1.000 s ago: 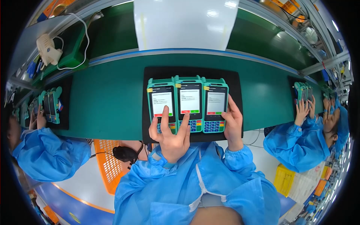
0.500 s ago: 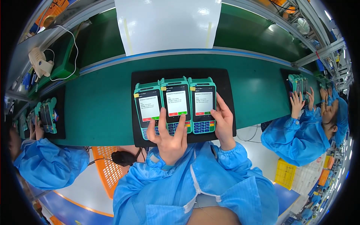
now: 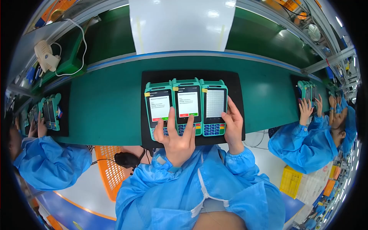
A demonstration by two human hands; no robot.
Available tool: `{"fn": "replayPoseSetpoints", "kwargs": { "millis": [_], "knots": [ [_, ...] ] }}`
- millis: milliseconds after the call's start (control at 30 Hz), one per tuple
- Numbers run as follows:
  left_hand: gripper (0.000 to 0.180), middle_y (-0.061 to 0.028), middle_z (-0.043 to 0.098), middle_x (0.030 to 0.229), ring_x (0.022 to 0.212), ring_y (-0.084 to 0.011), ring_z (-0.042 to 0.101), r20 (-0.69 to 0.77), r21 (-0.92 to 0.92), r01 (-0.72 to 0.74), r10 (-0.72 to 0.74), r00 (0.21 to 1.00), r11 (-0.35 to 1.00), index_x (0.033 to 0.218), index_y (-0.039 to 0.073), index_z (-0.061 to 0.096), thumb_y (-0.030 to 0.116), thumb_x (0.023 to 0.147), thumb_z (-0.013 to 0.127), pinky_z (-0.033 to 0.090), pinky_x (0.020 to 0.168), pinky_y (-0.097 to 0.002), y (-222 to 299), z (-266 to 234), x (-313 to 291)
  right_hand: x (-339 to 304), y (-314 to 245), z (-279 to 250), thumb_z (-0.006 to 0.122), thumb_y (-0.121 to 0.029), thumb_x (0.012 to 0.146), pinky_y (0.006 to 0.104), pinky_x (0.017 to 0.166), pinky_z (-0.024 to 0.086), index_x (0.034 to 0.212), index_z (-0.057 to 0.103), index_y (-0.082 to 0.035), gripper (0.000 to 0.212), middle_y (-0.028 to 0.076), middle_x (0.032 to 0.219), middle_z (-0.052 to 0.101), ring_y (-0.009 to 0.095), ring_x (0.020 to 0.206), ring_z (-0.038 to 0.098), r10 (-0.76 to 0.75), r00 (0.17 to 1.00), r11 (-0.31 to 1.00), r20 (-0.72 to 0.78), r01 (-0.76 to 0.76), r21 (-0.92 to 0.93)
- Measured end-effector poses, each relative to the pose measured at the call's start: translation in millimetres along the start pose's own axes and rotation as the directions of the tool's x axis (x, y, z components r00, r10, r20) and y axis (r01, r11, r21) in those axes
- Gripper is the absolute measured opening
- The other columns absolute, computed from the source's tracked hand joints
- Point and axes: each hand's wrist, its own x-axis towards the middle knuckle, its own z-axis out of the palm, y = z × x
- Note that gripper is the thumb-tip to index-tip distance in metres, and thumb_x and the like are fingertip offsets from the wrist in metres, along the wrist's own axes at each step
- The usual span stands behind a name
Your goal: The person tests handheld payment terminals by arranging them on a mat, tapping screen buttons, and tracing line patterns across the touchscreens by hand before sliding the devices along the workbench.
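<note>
Three teal card payment terminals stand side by side on a black mat [image 3: 191, 74]. The left terminal [image 3: 159, 103] and the middle terminal [image 3: 188, 100] show white message screens with red and green buttons. A pale grid fills the screen of the right terminal [image 3: 215, 101]. My left hand [image 3: 177, 142] is open, its fingers spread over the lower screens of the left and middle terminals, with fingertips at the green buttons. My right hand [image 3: 234, 124] grips the right terminal's edge, thumb on the lower right of its screen and fingers along its side.
A green bench [image 3: 109, 103] runs across, with a white sheet [image 3: 180, 27] behind it. At far left stands a cream device with a cable [image 3: 46, 57]. Co-workers in blue sleeves handle similar terminals on both sides. Below are an orange basket [image 3: 105, 168] and a yellow crate [image 3: 290, 182].
The right terminal's screen has switched from a message with red and green buttons to a pale grid. Terminals and mat appear slightly further right in the view. My hands keep nearly the same pose.
</note>
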Motion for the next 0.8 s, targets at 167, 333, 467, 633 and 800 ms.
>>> {"fn": "replayPoseSetpoints", "kwargs": {
  "millis": [167, 333, 467, 633, 800],
  "knots": [
    [0.024, -0.0223, 0.040, 0.141, 0.124, -0.0414, 0.020, -0.054, 0.055, 0.079, -0.076, 0.996, 0.995, 0.104, 0.015, 0.074, 0.016, 0.080, 0.068, 0.022, 0.105, -0.0438, -23, -19, -10, -5, -3, -1, 0.047, 0.004, 0.088, 0.0345, 0.104, 0.041, 0.143, 0.032, 0.004, 0.056, 0.020, 0.137, 0.047, 0.025, 0.125, 0.050, -0.019, 0.999, 0.997, -0.026, 0.017, -0.074],
    [0.022, -0.0265, 0.039, 0.141, 0.126, -0.0435, 0.020, -0.034, 0.054, 0.120, -0.118, 0.992, 0.991, 0.103, 0.011, 0.073, 0.012, 0.082, 0.065, 0.022, 0.105, -0.0456, -47, -18, -15, -7, 0, 3, 0.047, 0.004, 0.088, 0.0343, 0.103, 0.042, 0.143, 0.032, 0.005, 0.057, 0.020, 0.136, 0.048, 0.025, 0.124, 0.051, -0.018, 0.998, 0.994, -0.055, 0.012, -0.109],
    [0.024, -0.0258, 0.039, 0.142, 0.126, -0.0439, 0.020, -0.018, 0.051, 0.104, -0.103, 0.994, 0.993, 0.105, 0.011, 0.072, 0.012, 0.082, 0.066, 0.021, 0.106, -0.0456, -51, -19, -13, -7, 2, 6, 0.047, 0.004, 0.088, 0.0339, 0.103, 0.042, 0.143, 0.033, 0.004, 0.056, 0.020, 0.136, 0.049, 0.025, 0.123, 0.052, -0.035, 0.998, 0.993, -0.056, 0.029, -0.112],
    [0.023, -0.0282, 0.037, 0.141, 0.129, -0.0445, 0.024, -0.093, -0.039, 0.125, -0.129, 0.987, 0.991, 0.105, 0.010, 0.073, 0.011, 0.084, 0.064, 0.019, 0.108, -0.0481, -33, -17, 8, -3, -4, 7, 0.051, 0.001, 0.087, 0.0383, 0.108, 0.033, 0.140, 0.041, 0.000, 0.053, 0.020, 0.145, 0.037, 0.029, 0.133, 0.040, -0.355, 0.935, 0.812, 0.025, 0.321, -0.487],
    [0.029, -0.0206, 0.029, 0.149, 0.129, -0.0445, 0.021, -0.050, -0.068, 0.062, -0.066, 0.997, 0.996, 0.109, 0.015, 0.069, 0.014, 0.081, 0.067, 0.020, 0.102, -0.0568, 1, 2, 54, 14, -30, 19, 0.056, -0.010, 0.090, 0.0491, 0.112, 0.019, 0.113, 0.070, -0.015, 0.028, 0.021, 0.150, 0.029, 0.041, 0.139, 0.021, -0.450, 0.853, 0.333, 0.262, 0.433, -0.837]
  ]
}}
